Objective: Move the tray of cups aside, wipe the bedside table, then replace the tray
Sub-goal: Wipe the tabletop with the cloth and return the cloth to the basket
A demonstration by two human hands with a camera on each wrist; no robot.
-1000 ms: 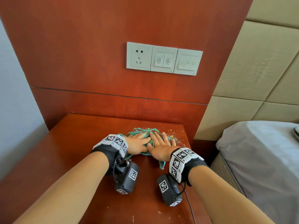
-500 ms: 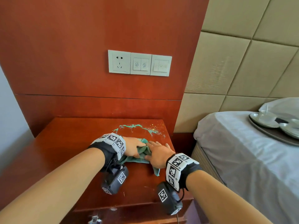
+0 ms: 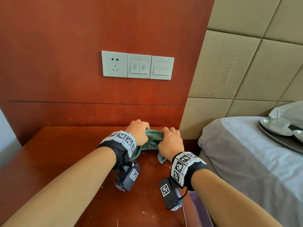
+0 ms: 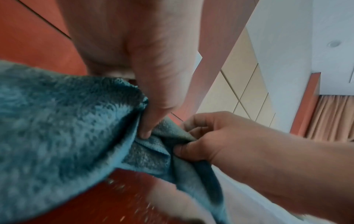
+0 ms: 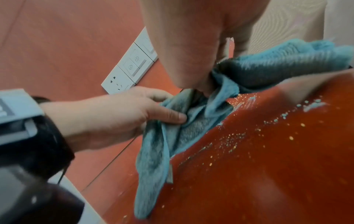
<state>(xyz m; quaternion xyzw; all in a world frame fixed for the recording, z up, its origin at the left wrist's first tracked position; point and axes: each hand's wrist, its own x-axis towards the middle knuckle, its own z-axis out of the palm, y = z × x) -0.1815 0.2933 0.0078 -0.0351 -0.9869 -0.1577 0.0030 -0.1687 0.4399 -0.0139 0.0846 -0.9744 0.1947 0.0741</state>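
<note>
Tray (image 3: 282, 140) already on bed (image 3: 246, 153); both hands, left (image 3: 137, 132) and right (image 3: 170, 141), grip bunched cloth (image 3: 153, 136); crumbs (image 5: 235, 141) remain on table (image 3: 65, 153); replacing pending.

Looked down from head height over the bedside table (image 3: 49, 161), facing the wall. Sat close under each wrist, lenses aimed across at one another. Shared the green cloth (image 3: 152, 136) above that table.

Left hand (image 3: 137, 132) and right hand (image 3: 170, 141) reach forward side by side, fingers curled, gripping.
</note>
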